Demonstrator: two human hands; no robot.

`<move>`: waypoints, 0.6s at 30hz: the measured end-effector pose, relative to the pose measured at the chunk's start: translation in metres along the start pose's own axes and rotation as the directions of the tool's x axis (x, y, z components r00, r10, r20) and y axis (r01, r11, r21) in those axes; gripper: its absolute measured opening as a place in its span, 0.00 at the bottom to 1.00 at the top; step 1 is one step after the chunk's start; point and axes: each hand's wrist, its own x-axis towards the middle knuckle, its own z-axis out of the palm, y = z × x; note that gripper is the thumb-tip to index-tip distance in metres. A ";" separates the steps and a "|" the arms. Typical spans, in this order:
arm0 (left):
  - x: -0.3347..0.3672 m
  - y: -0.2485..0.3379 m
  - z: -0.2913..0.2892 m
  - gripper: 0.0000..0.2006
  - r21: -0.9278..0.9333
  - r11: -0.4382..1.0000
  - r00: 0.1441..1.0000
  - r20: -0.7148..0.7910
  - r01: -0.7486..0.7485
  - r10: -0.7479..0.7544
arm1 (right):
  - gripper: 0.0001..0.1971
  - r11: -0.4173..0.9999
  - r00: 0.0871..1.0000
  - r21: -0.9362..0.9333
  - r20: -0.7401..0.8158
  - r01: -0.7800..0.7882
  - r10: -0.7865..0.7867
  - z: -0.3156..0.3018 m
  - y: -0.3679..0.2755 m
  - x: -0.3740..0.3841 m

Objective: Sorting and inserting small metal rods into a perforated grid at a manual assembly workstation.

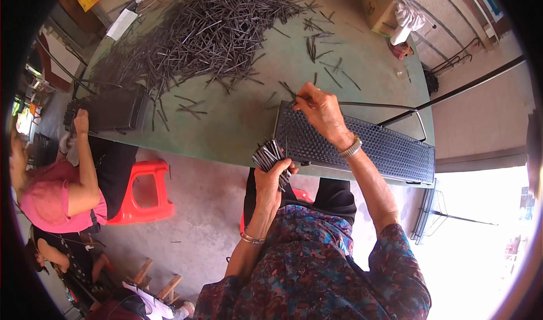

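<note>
My left hand [272, 178] is closed round a bundle of thin dark sticks [267, 153], their ends pointing up at the table's near edge. Just right of it lies a long dark tray [390, 149] with a close grid of small holes over its top. Above the tray's far left corner is my right hand [319, 108], its thumb and fingertips pinched together. A single dark stick [287, 88] juts from those fingertips toward the far left. The holes right under my right hand are hidden.
A large heap of dark sticks [209, 34] covers the green table's [237, 108] far left, with loose ones scattered rightward. At left, a person in pink [54, 198] works at another dark tray [116, 108]. A cardboard box [379, 9] stands far right; a red stool [144, 192] stands left.
</note>
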 end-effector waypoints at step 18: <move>0.004 -0.008 0.000 0.16 0.008 0.998 0.998 -0.020 -0.055 0.055 | 0.09 0.945 0.980 -0.299 -0.103 0.134 -0.171 0.012 0.011 -0.011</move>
